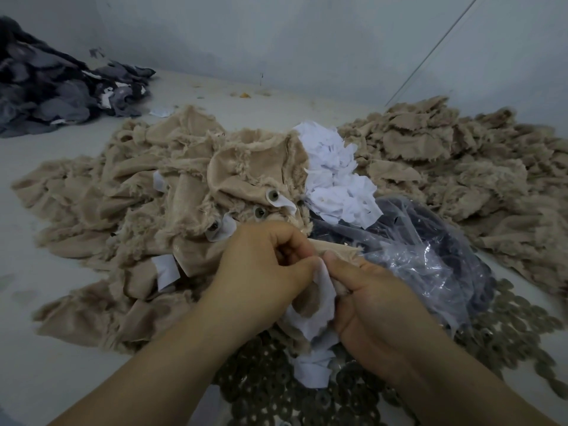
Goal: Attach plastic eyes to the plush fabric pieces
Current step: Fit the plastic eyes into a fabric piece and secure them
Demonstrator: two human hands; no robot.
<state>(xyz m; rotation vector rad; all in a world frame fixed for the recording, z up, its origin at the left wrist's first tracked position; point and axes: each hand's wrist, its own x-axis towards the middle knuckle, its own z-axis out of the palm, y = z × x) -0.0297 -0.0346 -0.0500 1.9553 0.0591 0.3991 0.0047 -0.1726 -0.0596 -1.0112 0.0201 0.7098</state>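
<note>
My left hand (261,272) and my right hand (368,299) meet at the centre, both pinching one beige plush piece (338,252) backed with a white patch (319,312). Whatever sits between the fingertips is hidden. Just beyond my left hand lies a heap of beige plush pieces (147,210), where three grey plastic eye backs (273,195) show on white patches. A clear plastic bag (430,250) of dark parts lies right of my hands. Several brown round washers (507,327) are spread under and beside my wrists.
A second heap of beige pieces (455,167) fills the right side. White fabric patches (332,173) are piled in the middle behind the bag. Dark grey fabric (55,90) is heaped at the far left by the wall. The work surface (46,364) is pale.
</note>
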